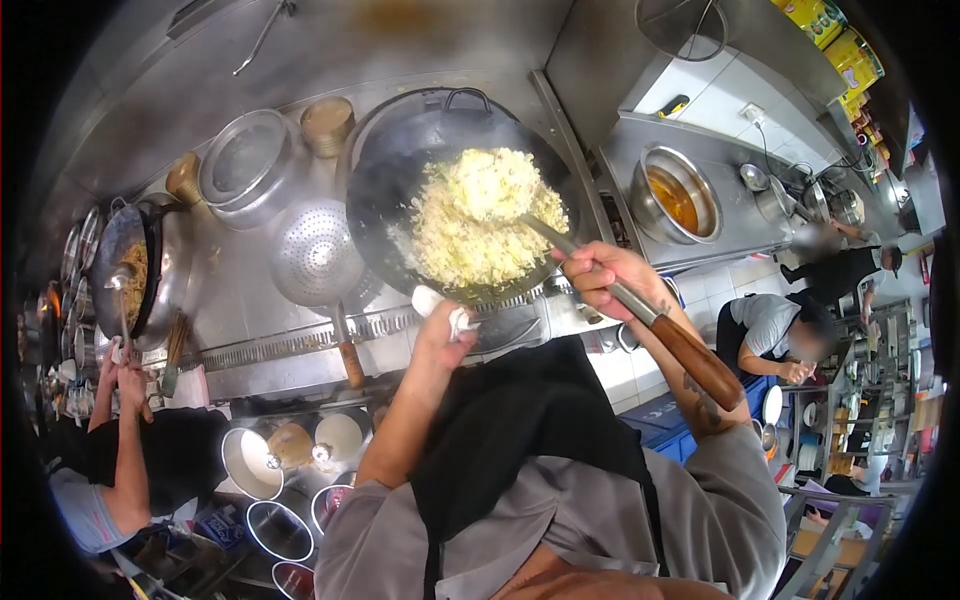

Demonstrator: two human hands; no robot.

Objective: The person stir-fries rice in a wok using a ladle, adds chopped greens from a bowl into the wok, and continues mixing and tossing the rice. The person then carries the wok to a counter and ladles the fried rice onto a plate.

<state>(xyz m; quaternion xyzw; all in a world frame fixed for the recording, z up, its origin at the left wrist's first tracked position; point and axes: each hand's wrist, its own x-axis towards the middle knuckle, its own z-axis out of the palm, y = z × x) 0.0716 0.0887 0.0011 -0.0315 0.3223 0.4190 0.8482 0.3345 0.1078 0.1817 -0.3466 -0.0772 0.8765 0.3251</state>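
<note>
A large dark wok (385, 190) sits on the steel stove, holding a pile of yellowish fried rice (470, 255). My right hand (608, 275) is closed round the metal shaft of a ladle (695, 362), whose wooden end sticks out past my forearm. The ladle's head lies in the wok, hidden under a raised mound of rice. At the wok's near edge, my left hand (442, 338) is closed on a folded white cloth (428, 301). Whether it also grips a wok handle through the cloth is hidden.
Left of the wok lie a perforated strainer (317, 252) and a lidded pot (243, 165). A steel bowl of orange liquid (672, 200) stands on the right counter. Several buckets (278, 528) are at lower left. A co-worker's hands (127, 378) work at another wok (128, 270); other people stand at right.
</note>
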